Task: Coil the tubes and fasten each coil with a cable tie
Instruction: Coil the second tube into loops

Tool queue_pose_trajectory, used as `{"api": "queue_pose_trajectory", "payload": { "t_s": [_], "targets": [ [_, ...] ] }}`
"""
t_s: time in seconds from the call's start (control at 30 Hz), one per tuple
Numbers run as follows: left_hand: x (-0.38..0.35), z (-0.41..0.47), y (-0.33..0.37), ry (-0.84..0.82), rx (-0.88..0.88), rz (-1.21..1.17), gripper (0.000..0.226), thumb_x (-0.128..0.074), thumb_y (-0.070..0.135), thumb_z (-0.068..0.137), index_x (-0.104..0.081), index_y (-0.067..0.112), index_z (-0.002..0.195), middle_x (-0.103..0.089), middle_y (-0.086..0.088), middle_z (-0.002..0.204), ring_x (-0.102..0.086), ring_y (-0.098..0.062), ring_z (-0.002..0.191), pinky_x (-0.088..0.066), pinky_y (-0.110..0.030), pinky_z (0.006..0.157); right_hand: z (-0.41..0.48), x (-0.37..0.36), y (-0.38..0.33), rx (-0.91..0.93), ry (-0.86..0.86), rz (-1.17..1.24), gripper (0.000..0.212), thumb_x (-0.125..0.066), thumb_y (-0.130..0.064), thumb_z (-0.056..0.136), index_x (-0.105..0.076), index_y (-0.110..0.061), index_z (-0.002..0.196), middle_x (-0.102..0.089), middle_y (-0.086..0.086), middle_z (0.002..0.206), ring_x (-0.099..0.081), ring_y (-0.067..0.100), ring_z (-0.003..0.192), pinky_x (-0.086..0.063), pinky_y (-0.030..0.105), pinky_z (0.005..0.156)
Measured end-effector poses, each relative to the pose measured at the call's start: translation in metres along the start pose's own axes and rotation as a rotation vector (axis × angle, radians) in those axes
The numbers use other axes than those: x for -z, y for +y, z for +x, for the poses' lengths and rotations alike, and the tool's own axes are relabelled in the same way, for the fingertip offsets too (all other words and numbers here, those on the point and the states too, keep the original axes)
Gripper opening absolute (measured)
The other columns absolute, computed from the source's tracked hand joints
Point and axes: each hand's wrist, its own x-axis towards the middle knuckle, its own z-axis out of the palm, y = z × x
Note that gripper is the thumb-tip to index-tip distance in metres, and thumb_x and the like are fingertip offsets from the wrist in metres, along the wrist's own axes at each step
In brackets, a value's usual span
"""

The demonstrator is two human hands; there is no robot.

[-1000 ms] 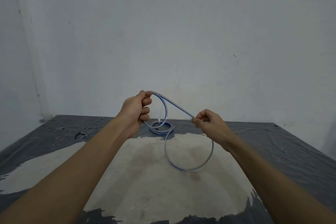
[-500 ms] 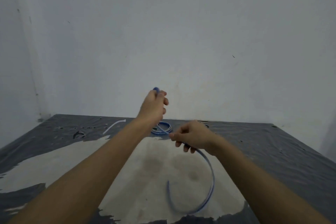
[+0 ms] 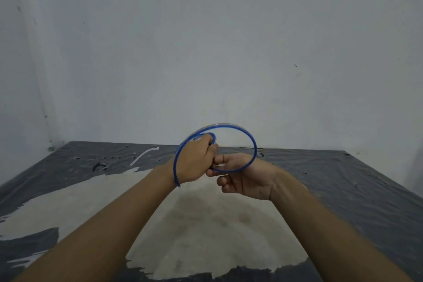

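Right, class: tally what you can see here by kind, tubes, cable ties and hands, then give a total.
Blue flexible plastic tube: 1
White plastic cable tie: 1
Bare hands: 2, left hand and right hand
Total: 4

Blue tube (image 3: 253, 144); white cable tie (image 3: 143, 156); dark grey sheet (image 3: 366, 190) with worn pale beige patch; grey-white wall (image 3: 206, 41).

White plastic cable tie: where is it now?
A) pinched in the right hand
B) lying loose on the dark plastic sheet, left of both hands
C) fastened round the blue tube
B: the white plastic cable tie lies untouched on the dark plastic sheet, left of the left hand.
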Motion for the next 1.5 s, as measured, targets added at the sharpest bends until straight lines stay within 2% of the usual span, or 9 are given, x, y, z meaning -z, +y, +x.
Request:
{"api": "queue_pose_trajectory", "payload": {
  "t_s": [0.1, 0.23, 0.4, 0.53, 0.63, 0.73, 0.83, 1.07, 1.5],
  "targets": [
    [-0.002, 0.001, -0.003, -0.021, 0.114, -0.037, 0.030, -0.038, 0.027, 0.100, -0.046, 0.016, 0.074, -0.063, -0.010, 0.078, -0.057, -0.024, 0.071, -0.047, -0.044, 0.070, -0.005, 0.005, 0.005, 0.071, -0.047, -0.011, 0.017, -0.057, -0.004, 0.087, -0.061, -0.015, 0.100, -0.068, 0.010, 0.100, -0.059, 0.018, 0.066, -0.052, 0.031, 0.064],
    [0.003, -0.001, -0.003, -0.110, 0.275, -0.138, 0.028, -0.038, 0.028, 0.099, -0.052, 0.014, 0.080, -0.059, -0.007, 0.072, -0.046, -0.017, 0.056, -0.038, -0.031, 0.052, -0.015, 0.009, 0.002, 0.222, -0.046, 0.032, 0.017, -0.065, -0.015, 0.084, -0.067, -0.014, 0.101, -0.065, 0.002, 0.081, -0.053, 0.014, 0.058, -0.049, 0.031, 0.063],
    [0.008, -0.002, 0.009, -0.241, 0.391, -0.513, 0.028, -0.033, 0.021, 0.094, -0.057, 0.014, 0.082, -0.040, 0.002, 0.052, -0.025, -0.013, 0.042, -0.020, -0.021, 0.042, -0.004, 0.005, -0.009, 0.358, 0.369, 0.013, 0.023, -0.061, -0.030, 0.097, -0.073, -0.012, 0.104, -0.055, -0.005, 0.064, -0.043, 0.010, 0.049, -0.043, 0.024, 0.054],
    [0.009, 0.001, 0.009, -0.233, 0.450, -0.571, 0.029, -0.030, 0.021, 0.094, -0.056, 0.017, 0.082, -0.025, 0.005, 0.052, -0.016, -0.011, 0.042, -0.014, -0.021, 0.040, 0.000, 0.009, -0.005, 0.422, 0.729, -0.370, 0.035, -0.074, -0.045, 0.085, -0.065, -0.014, 0.072, -0.057, -0.003, 0.061, -0.048, 0.014, 0.053, -0.047, 0.026, 0.055],
    [0.012, 0.002, 0.004, -0.259, 0.474, -0.647, 0.032, -0.027, 0.021, 0.093, -0.054, 0.018, 0.077, -0.024, 0.006, 0.050, -0.014, -0.010, 0.040, -0.012, -0.019, 0.039, 0.002, 0.016, 0.003, 0.587, 0.892, -0.635, 0.038, -0.070, -0.052, 0.085, -0.056, -0.017, 0.089, -0.055, -0.007, 0.082, -0.051, 0.012, 0.073, -0.043, 0.025, 0.069],
    [0.014, 0.001, 0.004, -0.314, 0.477, -0.834, 0.030, -0.028, 0.021, 0.092, -0.052, 0.018, 0.073, -0.021, 0.005, 0.051, -0.012, -0.009, 0.038, -0.010, -0.016, 0.038, -0.002, 0.021, 0.004, 0.637, 0.702, -0.748, 0.023, -0.059, -0.042, 0.096, -0.063, -0.023, 0.107, -0.064, -0.006, 0.103, -0.060, 0.012, 0.096, -0.047, 0.027, 0.081],
    [0.019, 0.001, 0.004, -0.355, 0.477, -0.949, 0.029, -0.030, 0.022, 0.092, -0.051, 0.018, 0.073, -0.020, 0.006, 0.052, -0.012, -0.008, 0.037, -0.010, -0.016, 0.037, -0.006, 0.019, 0.000, 0.671, 0.526, -0.590, 0.017, -0.056, -0.019, 0.101, -0.068, -0.007, 0.102, -0.067, 0.000, 0.074, -0.060, 0.013, 0.068, -0.052, 0.029, 0.065],
    [0.026, -0.003, 0.008, -0.509, 0.494, -1.078, 0.027, -0.034, 0.025, 0.094, -0.052, 0.017, 0.077, -0.027, 0.007, 0.048, -0.016, -0.008, 0.035, -0.015, -0.019, 0.036, -0.013, 0.013, -0.018, 0.742, 0.531, -0.734, 0.011, -0.068, -0.016, 0.094, -0.075, -0.008, 0.092, -0.062, -0.021, 0.066, -0.048, 0.001, 0.055, -0.038, 0.011, 0.056],
    [0.034, -0.005, 0.016, -0.669, 0.536, -1.132, 0.033, -0.036, 0.023, 0.093, -0.052, 0.021, 0.064, -0.024, 0.010, 0.049, -0.009, -0.007, 0.043, -0.007, -0.020, 0.041, -0.006, 0.003, -0.020, 0.816, 0.441, -0.812, 0.005, -0.082, -0.017, 0.081, -0.079, -0.015, 0.085, -0.072, -0.004, 0.079, -0.065, 0.013, 0.074, -0.047, 0.017, 0.066]
  ]
}}
